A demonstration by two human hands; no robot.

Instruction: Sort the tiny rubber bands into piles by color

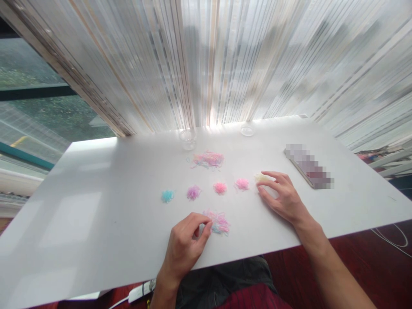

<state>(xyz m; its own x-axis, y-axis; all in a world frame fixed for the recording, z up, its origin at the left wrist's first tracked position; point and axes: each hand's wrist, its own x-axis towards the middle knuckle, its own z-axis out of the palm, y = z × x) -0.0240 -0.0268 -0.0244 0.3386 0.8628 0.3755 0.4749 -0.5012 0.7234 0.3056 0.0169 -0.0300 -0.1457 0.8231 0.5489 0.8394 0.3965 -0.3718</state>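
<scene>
Pinching lightly seems best: mixed pile (221, 223) at the left hand (186, 240), fingertips together; yellow pile (259, 177) by the right hand (283, 199), fingers curved, either hand's hold unclear

Setting: we judge it a home, most likely.
Curtain (209, 60): striped, sheer, of household type.
Window (35, 64): we note greenery (54, 116) outside.
Floor (357, 257): dark red, wood-look.
Table (96, 223): plain white, beside the curtain.

One head-worn view looks forward and down over the white table (106, 214) from close by, the wearer's lap (222, 274) at six o'clock, the curtain (206, 64) at twelve, the window (35, 64) at ten.
</scene>
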